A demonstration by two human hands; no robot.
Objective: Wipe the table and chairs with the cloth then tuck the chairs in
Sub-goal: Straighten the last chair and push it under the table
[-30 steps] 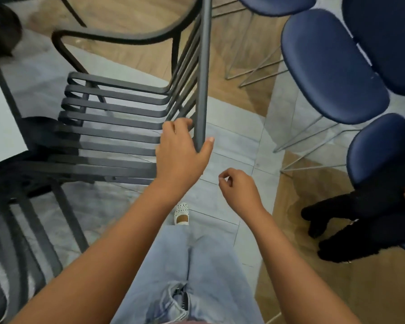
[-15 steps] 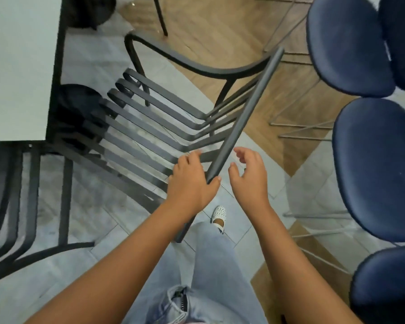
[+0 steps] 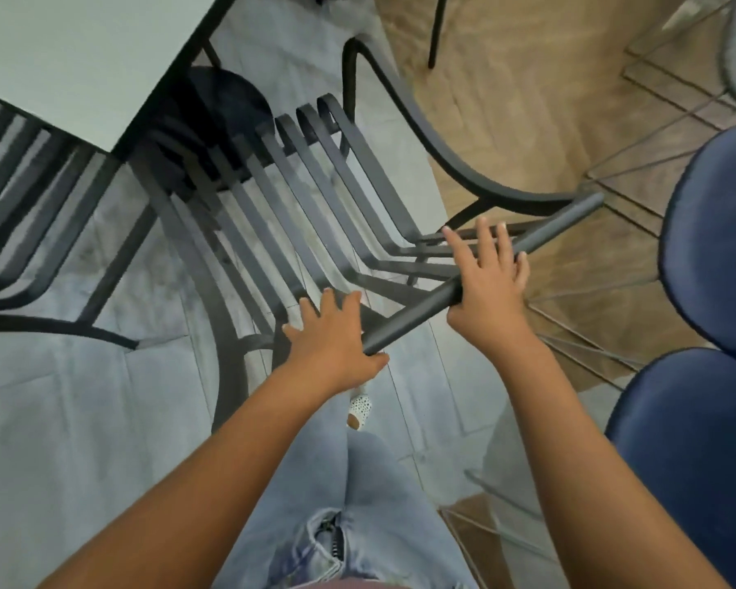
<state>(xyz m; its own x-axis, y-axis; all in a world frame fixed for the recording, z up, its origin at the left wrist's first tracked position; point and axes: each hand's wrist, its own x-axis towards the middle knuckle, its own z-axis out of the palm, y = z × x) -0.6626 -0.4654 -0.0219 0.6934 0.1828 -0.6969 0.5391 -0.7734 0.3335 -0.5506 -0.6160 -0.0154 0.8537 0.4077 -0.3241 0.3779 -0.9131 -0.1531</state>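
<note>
Writing: I can read no brand, label or lettering on anything here.
Containers: none that I can make out.
My left hand: fingers spread wide, laid over the near end of the top rail; whether they close under it I cannot tell.
My right hand: draped across the middle of that rail, fingers loosely fanned toward 12 o'clock, the thumb below the bar; I cannot tell how firmly it grips.
Dark slatted chair: straight ahead of me, its rail slanting from 7 o'clock up to 2 o'clock, its seat front partly beneath the table corner.
Table: pale top with a dark edge, at 10 o'clock.
Second slatted chair: at 9 o'clock, beside the table.
Blue padded chairs: close by at 3 to 4 o'clock, their thin wire legs crowding the wood floor beside the rail's far end.
Below: my jeans and a spotted shoe, just behind the chair.
Cloth: not seen.
</note>
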